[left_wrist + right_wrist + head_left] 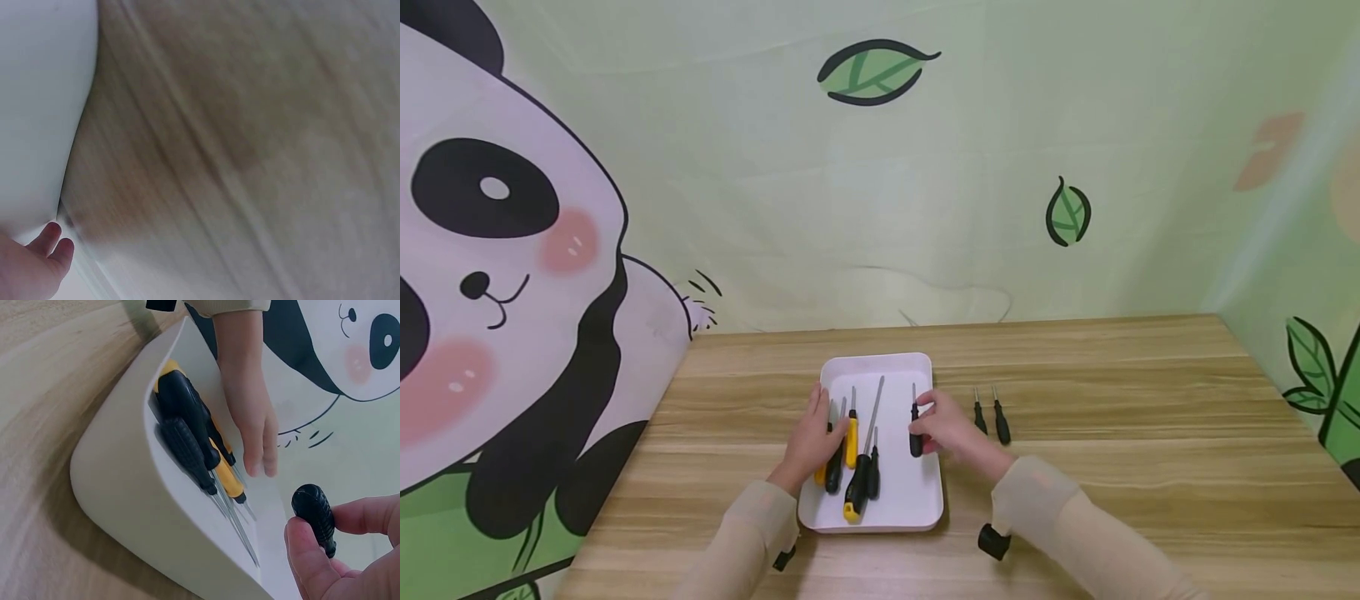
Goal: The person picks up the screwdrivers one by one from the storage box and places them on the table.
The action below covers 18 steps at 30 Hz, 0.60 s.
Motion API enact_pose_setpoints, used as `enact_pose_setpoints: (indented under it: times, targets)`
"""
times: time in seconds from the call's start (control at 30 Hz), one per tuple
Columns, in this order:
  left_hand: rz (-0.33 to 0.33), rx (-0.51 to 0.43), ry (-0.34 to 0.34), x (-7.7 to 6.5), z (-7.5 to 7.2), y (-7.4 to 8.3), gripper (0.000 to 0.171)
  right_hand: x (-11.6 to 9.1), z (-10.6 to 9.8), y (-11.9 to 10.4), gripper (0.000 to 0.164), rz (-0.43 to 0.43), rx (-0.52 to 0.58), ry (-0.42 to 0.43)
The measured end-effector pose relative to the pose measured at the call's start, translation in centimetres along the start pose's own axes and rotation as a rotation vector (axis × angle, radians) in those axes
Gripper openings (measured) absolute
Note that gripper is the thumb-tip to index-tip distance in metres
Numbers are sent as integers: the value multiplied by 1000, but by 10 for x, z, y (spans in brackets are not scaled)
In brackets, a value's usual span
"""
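Observation:
My right hand [946, 425] pinches a small black-handled screwdriver [915, 432] between thumb and fingers, over the right side of the white tray [910, 508]. The right wrist view shows its ribbed black handle [314, 515] in the grip; the shaft is hidden there. My left hand [810, 442] rests at the tray's left edge, fingers fairly straight along the rim. Several screwdrivers lie in the tray's left half: a long black-and-yellow screwdriver [856, 492], a small black screwdriver [873, 477], a yellow screwdriver [852, 442] and others partly covered by the left hand.
Two small black screwdrivers, a nearer one [1002, 423] and one partly behind the right hand [980, 417], lie on the wooden table [1112, 417] right of the tray. A printed cloth wall [760, 208] with a panda and leaves stands behind the table.

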<state>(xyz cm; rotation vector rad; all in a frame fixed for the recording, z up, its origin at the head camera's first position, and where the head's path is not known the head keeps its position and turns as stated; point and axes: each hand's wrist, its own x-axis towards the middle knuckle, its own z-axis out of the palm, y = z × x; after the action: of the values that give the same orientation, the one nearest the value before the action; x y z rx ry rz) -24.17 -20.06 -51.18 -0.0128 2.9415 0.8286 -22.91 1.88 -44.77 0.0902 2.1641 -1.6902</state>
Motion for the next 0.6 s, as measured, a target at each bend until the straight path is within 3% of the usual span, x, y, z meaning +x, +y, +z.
enact_pose_setpoints:
  times: [0.27, 0.6]
  targets:
    - [-9, -5, -4, 1, 1, 0, 72, 0, -15, -4, 42, 8, -18, 5]
    - [-8, -7, -7, 1, 1, -1, 72, 2, -33, -5, 44, 0, 44, -2]
